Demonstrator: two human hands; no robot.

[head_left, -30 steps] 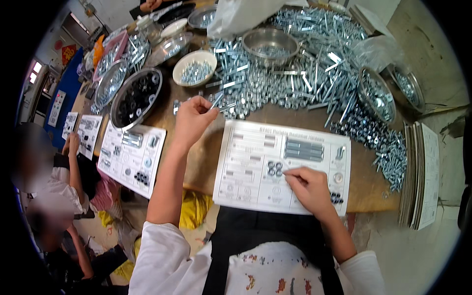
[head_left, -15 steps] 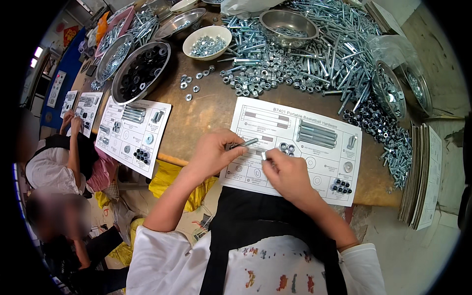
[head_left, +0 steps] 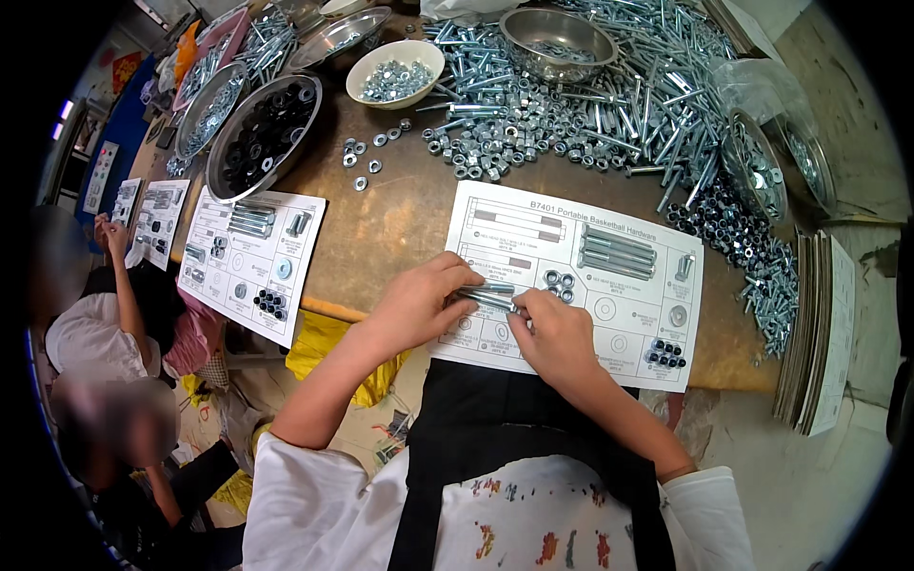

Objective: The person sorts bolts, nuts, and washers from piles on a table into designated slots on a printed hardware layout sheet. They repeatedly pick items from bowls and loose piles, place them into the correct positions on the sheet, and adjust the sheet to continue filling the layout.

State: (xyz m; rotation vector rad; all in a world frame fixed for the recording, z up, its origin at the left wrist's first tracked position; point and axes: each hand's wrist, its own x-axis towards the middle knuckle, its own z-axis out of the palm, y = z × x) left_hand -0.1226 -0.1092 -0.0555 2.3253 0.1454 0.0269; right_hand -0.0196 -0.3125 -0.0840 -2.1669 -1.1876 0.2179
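The slim, silvery steel bolts (head_left: 488, 297), at least two, lie side by side between the hands, just over the left part of the white printed paper sheet (head_left: 628, 309). The bare left hand (head_left: 419, 303) pinches their left ends between thumb and fingers; the bare right hand (head_left: 554, 333) has its fingertips drawn together at the right ends, but whether it grips or only steadies them I cannot tell. They look stiff, light and hard to damage, though smooth round shanks probably roll and slip, so a pinch near each end seems the surest hold. Half a second ago the hands were apart, the left with bolt metal in its fingers, the right with a small bright piece; now the metal bridges them, while the four silvery hex nuts (head_left: 560, 286) remain on the sheet
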